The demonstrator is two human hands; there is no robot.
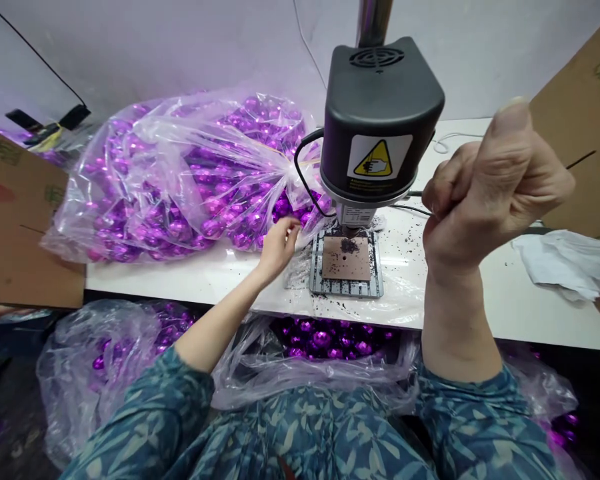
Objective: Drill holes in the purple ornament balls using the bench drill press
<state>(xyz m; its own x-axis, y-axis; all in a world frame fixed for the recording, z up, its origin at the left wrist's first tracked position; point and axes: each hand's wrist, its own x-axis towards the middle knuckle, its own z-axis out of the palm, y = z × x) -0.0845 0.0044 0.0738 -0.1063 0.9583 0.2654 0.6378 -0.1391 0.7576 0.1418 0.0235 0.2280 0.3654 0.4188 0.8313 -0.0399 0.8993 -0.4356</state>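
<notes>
From my remote post I have the right hand (495,190) clenched beside the drill press (383,120), contents hidden, and the left hand (280,245) curled, grasp unclear, by purple baubles (247,227) bagged on the desk (215,270), seemingly for easy reach.

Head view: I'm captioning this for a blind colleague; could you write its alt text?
A person's raised right hand, curled closed, is beside a black machine, while the left hand is by a clear bag of shiny purple balls. Under the machine, dark bits lie on a brown plate.
</notes>
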